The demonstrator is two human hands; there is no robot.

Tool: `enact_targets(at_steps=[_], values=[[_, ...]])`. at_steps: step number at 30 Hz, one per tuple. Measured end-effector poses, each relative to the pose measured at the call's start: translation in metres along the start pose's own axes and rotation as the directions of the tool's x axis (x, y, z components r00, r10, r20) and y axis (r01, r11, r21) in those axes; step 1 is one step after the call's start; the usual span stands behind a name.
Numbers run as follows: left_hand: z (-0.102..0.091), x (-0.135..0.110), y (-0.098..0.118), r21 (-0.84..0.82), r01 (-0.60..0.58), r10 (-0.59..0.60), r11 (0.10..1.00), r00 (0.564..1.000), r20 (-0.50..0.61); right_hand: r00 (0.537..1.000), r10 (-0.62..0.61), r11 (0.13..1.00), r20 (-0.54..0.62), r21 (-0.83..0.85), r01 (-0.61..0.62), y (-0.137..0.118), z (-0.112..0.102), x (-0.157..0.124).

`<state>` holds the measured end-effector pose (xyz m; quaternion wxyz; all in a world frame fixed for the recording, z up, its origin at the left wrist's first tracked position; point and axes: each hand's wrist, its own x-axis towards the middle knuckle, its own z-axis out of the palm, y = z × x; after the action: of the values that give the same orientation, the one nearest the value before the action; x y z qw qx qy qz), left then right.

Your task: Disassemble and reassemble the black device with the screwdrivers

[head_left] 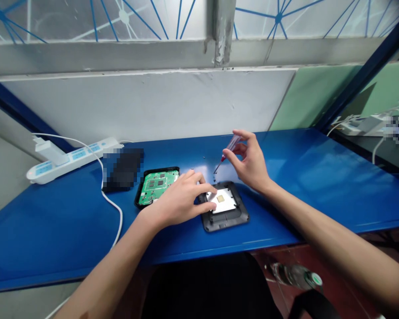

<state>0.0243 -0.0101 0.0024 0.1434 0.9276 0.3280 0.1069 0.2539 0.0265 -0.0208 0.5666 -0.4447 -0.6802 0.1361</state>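
Observation:
My right hand (252, 161) pinches a screwdriver (231, 146) with a clear handle and a red collar. Its thin shaft slants down to the left, with the tip among several small dark screws (214, 177) on the table. A black plastic cover (231, 220) lies below them, holding a silver metal plate (228, 203) with a tan square pad in its middle. Resting on the left side of that plate are the thumb and index fingertip of my left hand (186, 195), spread apart. Partly behind this hand sits a black housing (138, 200) with a green circuit board (158, 184).
On the blue table (286, 212), a white power strip (76, 159) with a plugged-in adapter (51, 153) stands at left. Its white cable (119, 212) runs toward the front edge. A blurred-out dark object (126, 170) lies beside it. Below the table is a plastic bottle (295, 274).

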Motion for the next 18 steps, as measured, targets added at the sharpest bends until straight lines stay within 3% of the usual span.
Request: enact_targets(at_steps=[6, 11, 18], values=[[0.003, 0.003, 0.0, 0.02, 0.016, -0.016, 1.0, 0.999, -0.047, 0.996, 0.087, 0.994, -0.006, 0.06, -0.086, -0.002, -0.007, 0.003], [0.01, 0.004, 0.006, 0.056, -0.043, 0.049, 0.998, 0.993, -0.108, 0.993, 0.121, 0.986, 0.011, 0.11, -0.122, -0.002, -0.008, 0.003], [0.008, 0.002, 0.013, -0.03, -0.07, 0.069, 0.997, 0.997, -0.036, 0.989, 0.143, 0.979, 0.04, 0.139, -0.147, -0.006, -0.009, 0.002]])
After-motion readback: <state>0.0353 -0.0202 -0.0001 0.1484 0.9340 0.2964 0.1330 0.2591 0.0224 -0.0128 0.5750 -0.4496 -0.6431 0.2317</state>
